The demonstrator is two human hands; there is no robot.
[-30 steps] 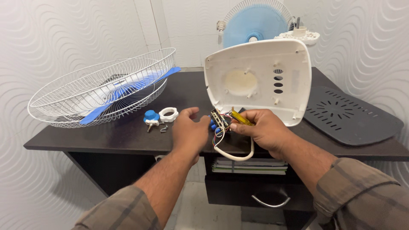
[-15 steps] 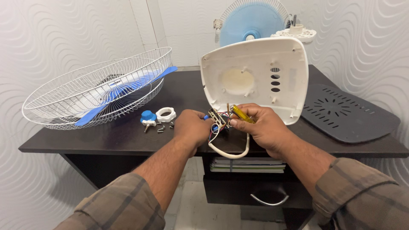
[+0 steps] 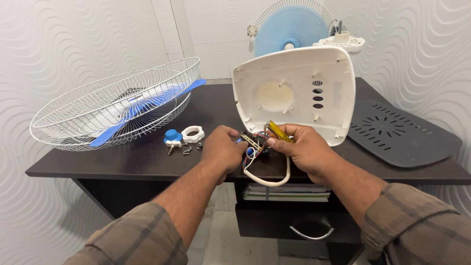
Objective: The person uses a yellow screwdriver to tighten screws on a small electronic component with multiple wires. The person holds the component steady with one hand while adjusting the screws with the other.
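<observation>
White plastic forms the fan base cover (image 3: pixel 294 93), which is standing tilted on its edge at the front of the dark table (image 3: pixel 147 162), hollow side facing the camera.

Head view: the left hand (image 3: pixel 223 149) is curling its fingers around the wiring and small circuit board (image 3: pixel 252 142) that are hanging out below the cover's lower edge. The right hand (image 3: pixel 306 149) is gripping a yellow-handled screwdriver (image 3: pixel 278 131) between thumb and fingers, with the tool lying against the same wire bundle. A thick white cable (image 3: pixel 274 179) is looping down from the bundle past the table's front edge.

Left of the hands, a blue knob (image 3: pixel 172 136), a white ring nut (image 3: pixel 192 133) and small screws (image 3: pixel 189 150) are lying on the table. A white wire guard (image 3: pixel 73 113) is holding a blue fan blade (image 3: pixel 142 105). A dark grey vented panel (image 3: pixel 402 132) is lying at the right. A second fan (image 3: pixel 292 27) is standing behind the cover.
</observation>
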